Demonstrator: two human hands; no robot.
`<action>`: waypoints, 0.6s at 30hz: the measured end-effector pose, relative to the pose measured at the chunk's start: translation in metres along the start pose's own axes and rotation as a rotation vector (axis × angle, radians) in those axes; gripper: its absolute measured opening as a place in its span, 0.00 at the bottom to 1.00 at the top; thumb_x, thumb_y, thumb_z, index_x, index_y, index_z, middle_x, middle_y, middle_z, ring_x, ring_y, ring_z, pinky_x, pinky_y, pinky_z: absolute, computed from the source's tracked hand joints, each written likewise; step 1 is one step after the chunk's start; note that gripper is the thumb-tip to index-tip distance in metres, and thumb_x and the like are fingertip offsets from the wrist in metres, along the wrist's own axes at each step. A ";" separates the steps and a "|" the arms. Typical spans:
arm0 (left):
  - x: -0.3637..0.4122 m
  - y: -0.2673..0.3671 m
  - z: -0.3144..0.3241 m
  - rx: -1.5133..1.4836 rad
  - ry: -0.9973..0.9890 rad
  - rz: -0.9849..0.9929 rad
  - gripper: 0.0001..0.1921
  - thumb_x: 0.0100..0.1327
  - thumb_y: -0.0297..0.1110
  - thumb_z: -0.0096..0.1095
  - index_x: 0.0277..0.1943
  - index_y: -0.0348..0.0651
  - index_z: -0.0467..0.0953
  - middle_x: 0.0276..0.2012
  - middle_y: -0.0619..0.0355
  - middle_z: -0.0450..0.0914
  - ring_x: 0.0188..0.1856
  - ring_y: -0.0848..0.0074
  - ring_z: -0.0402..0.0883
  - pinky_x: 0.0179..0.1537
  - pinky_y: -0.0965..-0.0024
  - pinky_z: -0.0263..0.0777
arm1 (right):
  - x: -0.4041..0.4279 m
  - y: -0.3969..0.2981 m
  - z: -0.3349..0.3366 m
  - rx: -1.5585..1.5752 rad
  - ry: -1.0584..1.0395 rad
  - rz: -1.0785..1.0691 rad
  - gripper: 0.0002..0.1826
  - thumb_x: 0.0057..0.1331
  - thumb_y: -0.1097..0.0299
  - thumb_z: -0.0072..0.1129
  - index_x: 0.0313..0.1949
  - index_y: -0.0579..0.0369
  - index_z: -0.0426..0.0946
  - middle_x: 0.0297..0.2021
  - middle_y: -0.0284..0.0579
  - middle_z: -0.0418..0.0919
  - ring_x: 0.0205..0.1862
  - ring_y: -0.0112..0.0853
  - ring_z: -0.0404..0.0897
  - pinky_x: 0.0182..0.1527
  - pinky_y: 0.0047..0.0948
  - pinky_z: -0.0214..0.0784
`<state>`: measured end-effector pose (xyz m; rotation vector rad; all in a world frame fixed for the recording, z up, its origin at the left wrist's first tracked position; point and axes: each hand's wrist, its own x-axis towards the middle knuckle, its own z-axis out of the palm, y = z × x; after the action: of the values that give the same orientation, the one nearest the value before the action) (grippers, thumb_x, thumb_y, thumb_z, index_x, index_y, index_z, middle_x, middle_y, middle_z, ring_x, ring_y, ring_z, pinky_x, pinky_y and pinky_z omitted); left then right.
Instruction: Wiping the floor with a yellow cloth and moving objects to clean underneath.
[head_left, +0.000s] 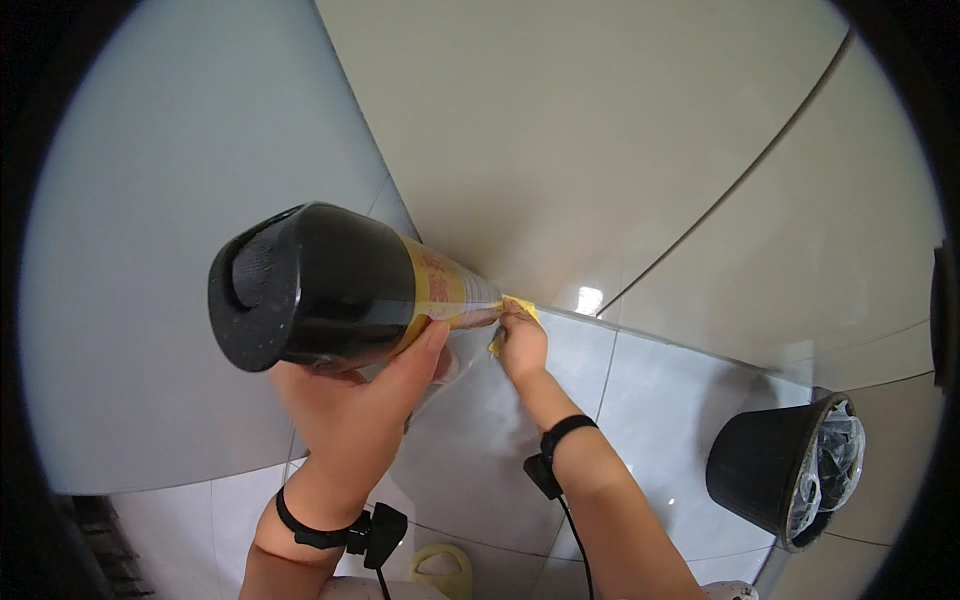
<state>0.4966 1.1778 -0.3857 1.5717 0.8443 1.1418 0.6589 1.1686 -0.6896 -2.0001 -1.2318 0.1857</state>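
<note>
My left hand (349, 416) grips a large bottle (352, 289) around its side, thumb against the yellow printed label. The bottle lies tilted across the view, its broad black end with a recess nearest the camera. Its narrower-looking, clear-sided far end points towards my right hand (523, 345). Between the fingers of that hand is a yellow cloth (528, 305), held beside the bottle's far end; whether it touches the bottle I cannot tell. Part of the cloth is hidden by my hand.
A black bin (757, 465) with a clear plastic liner stands on the grey tiled floor (645, 390) at right. Glossy beige panels (585, 135) rise ahead, and a pale grey surface (165, 247) fills the left. A yellow slipper (442, 570) shows below. Both wrists wear black straps with cables.
</note>
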 end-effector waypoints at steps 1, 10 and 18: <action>0.000 0.003 0.000 -0.034 0.023 0.033 0.22 0.53 0.20 0.69 0.51 0.32 0.70 0.47 0.52 0.77 0.46 0.72 0.79 0.50 0.71 0.73 | 0.002 -0.003 0.005 -0.046 0.013 -0.047 0.20 0.54 0.82 0.49 0.45 0.56 0.80 0.49 0.47 0.79 0.55 0.38 0.74 0.59 0.32 0.65; 0.010 0.007 -0.012 -0.055 0.026 0.066 0.21 0.52 0.18 0.70 0.49 0.32 0.71 0.44 0.53 0.78 0.44 0.73 0.80 0.48 0.72 0.74 | 0.033 -0.033 -0.037 -0.030 -0.568 -0.165 0.17 0.55 0.77 0.51 0.44 0.50 0.81 0.42 0.53 0.80 0.45 0.46 0.78 0.50 0.40 0.70; 0.011 -0.006 -0.014 0.023 -0.003 0.259 0.22 0.49 0.19 0.72 0.48 0.32 0.72 0.43 0.54 0.78 0.43 0.74 0.80 0.46 0.71 0.75 | 0.043 -0.040 0.024 -0.186 -0.523 -0.157 0.12 0.59 0.64 0.49 0.37 0.55 0.80 0.39 0.52 0.82 0.44 0.46 0.80 0.47 0.40 0.71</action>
<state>0.4875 1.1942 -0.3878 1.7377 0.6664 1.3162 0.6417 1.2264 -0.6682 -2.0694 -1.7818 0.5605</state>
